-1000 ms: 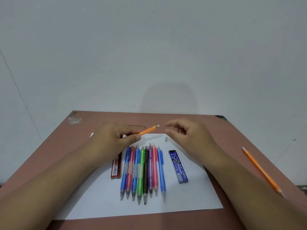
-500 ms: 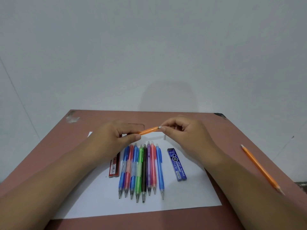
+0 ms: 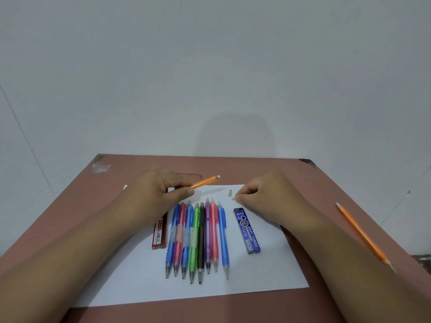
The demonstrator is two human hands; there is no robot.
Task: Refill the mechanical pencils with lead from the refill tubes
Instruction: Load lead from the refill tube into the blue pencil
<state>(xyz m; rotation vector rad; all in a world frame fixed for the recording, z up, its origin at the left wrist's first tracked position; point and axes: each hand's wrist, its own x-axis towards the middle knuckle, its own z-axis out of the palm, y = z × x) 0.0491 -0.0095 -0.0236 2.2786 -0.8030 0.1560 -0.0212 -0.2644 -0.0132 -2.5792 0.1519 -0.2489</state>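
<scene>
My left hand (image 3: pixel 161 194) grips an orange mechanical pencil (image 3: pixel 205 181), its white-tipped back end pointing up and right. My right hand (image 3: pixel 263 197) rests low on the white paper (image 3: pixel 268 271), fingertips pinching a small pale piece (image 3: pixel 234 198). Just beside those fingertips a small clear cap (image 3: pixel 230 192) lies on the paper. Several coloured mechanical pencils (image 3: pixel 198 234) lie side by side mid-paper, tips toward me. Right of this row is a blue lead refill tube (image 3: pixel 247 229). A red refill tube (image 3: pixel 160 231) lies on their left, partly under my left forearm.
The paper lies on a brown table (image 3: pixel 303 178) against a pale wall. A long orange wooden pencil (image 3: pixel 363 236) lies diagonally near the table's right edge, beside my right forearm.
My right hand pinched the back end of the orange pencil, then came away and dropped to the paper beside the clear cap. My left hand kept hold of the pencil.
</scene>
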